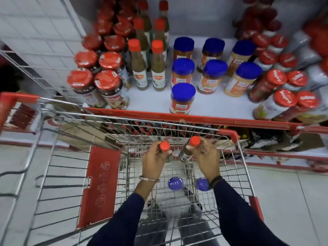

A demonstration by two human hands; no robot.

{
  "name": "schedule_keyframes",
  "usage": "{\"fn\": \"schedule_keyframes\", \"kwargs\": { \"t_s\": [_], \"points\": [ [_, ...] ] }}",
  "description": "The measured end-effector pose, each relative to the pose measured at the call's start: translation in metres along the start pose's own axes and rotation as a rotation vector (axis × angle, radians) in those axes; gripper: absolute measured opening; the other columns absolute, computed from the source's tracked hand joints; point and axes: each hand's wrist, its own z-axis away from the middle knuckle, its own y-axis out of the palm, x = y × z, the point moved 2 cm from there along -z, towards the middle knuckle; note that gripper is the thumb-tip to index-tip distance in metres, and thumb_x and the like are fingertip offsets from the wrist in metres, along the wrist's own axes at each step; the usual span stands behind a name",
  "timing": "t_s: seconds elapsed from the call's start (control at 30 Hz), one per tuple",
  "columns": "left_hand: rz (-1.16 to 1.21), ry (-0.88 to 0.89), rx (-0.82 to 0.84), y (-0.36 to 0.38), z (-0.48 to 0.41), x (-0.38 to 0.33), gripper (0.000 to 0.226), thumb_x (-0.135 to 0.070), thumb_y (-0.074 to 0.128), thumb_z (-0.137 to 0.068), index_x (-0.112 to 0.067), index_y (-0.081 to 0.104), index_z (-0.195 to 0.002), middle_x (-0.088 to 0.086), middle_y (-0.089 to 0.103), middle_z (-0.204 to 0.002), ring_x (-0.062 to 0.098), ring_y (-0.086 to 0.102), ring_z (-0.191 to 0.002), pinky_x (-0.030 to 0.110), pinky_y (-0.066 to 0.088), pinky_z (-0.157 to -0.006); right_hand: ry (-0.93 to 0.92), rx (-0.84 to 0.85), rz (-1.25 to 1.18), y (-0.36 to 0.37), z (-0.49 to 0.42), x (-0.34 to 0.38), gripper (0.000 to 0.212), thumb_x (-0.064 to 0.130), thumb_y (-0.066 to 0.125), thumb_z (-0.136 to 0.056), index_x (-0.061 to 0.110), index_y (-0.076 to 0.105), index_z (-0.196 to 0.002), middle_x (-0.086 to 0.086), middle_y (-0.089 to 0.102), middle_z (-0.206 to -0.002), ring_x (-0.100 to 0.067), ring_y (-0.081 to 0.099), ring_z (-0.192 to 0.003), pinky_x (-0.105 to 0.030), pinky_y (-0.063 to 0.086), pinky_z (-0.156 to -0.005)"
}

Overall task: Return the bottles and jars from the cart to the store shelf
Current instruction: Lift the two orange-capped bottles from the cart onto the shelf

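Both my hands are inside the wire cart (pixel 236 167), near its far end. My left hand (pixel 155 161) grips a red-capped sauce bottle (pixel 164 146) by the neck. My right hand (pixel 205 157) holds a second red-capped bottle (pixel 188 150), tilted, with its dark body and label showing below the cap. Two blue-lidded jars (pixel 175 183) (pixel 202 184) stand on the cart floor under my wrists. Just beyond the cart is the store shelf (pixel 204 119) with a red front edge. On it stand matching red-capped bottles (pixel 140 68) and blue-lidded jars (pixel 182 98).
Red-lidded dark jars (pixel 108 86) fill the shelf's left side and red-lidded jars (pixel 284 102) crowd its right. A second cart with a red flap (pixel 101 183) stands to the left. A lower shelf with goods (pixel 266 139) lies behind the cart. My feet show through the cart floor.
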Motion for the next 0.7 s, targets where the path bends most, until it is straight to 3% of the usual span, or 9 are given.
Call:
{"fn": "schedule_keyframes", "kwargs": {
  "t_s": [0.13,0.27,0.4,0.47,0.57,0.7],
  "points": [
    [0.083,0.084,-0.074,-0.046,0.002,-0.054,0.031,-0.013,0.075,-0.075,-0.023,0.059,-0.1,-0.008,0.07,-0.09,0.002,0.066,-0.086,0.012,0.051,-0.072,-0.128,0.018,-0.048,-0.006,0.017,0.067,0.033,0.026,0.076,-0.072,0.041,0.062,-0.097,0.021,0.069,-0.094,0.002,0.064,-0.094,-0.021,0.049,-0.087],
    [0.146,0.199,-0.141,-0.089,-0.002,-0.11,0.038,-0.011,0.074,-0.075,-0.039,0.059,-0.094,-0.022,0.071,-0.084,-0.004,0.065,-0.084,0.008,0.048,-0.073,-0.273,0.021,-0.125,-0.006,0.021,0.131,0.032,0.026,0.076,-0.072,0.037,0.063,-0.1,0.02,0.069,-0.096,0.007,0.064,-0.091,-0.01,0.048,-0.08],
    [0.195,0.3,-0.213,-0.118,-0.023,-0.154,0.031,-0.009,0.074,-0.075,-0.026,0.06,-0.097,-0.021,0.068,-0.086,-0.006,0.064,-0.084,0.006,0.046,-0.073,-0.388,0.018,-0.194,0.004,0.014,0.185,0.036,0.016,0.074,-0.075,0.038,0.062,-0.1,0.023,0.067,-0.095,0.008,0.063,-0.089,-0.006,0.046,-0.077],
    [0.178,0.341,-0.251,-0.129,-0.038,-0.168,0.034,-0.011,0.074,-0.076,-0.029,0.058,-0.099,-0.023,0.065,-0.088,-0.01,0.062,-0.083,0.006,0.046,-0.075,-0.434,0.006,-0.213,0.011,0.005,0.203,0.035,0.015,0.072,-0.077,0.03,0.063,-0.107,0.017,0.068,-0.098,0.006,0.063,-0.091,-0.008,0.047,-0.08],
    [0.138,0.359,-0.243,-0.137,-0.06,-0.175,0.034,-0.017,0.071,-0.078,-0.035,0.055,-0.101,-0.018,0.065,-0.093,-0.001,0.063,-0.09,0.019,0.05,-0.083,-0.481,0.002,-0.198,0.023,-0.01,0.221,0.036,0.017,0.069,-0.08,0.014,0.061,-0.116,0.003,0.068,-0.106,-0.002,0.062,-0.1,-0.014,0.048,-0.087],
    [0.036,0.362,-0.212,-0.133,-0.087,-0.168,0.031,-0.017,0.069,-0.08,-0.019,0.055,-0.108,-0.003,0.065,-0.097,0.012,0.062,-0.093,0.037,0.053,-0.086,-0.469,-0.002,-0.153,0.042,-0.031,0.224,0.035,0.013,0.067,-0.082,0.01,0.06,-0.116,-0.002,0.068,-0.106,-0.013,0.063,-0.101,-0.022,0.048,-0.091]
  ]
}}
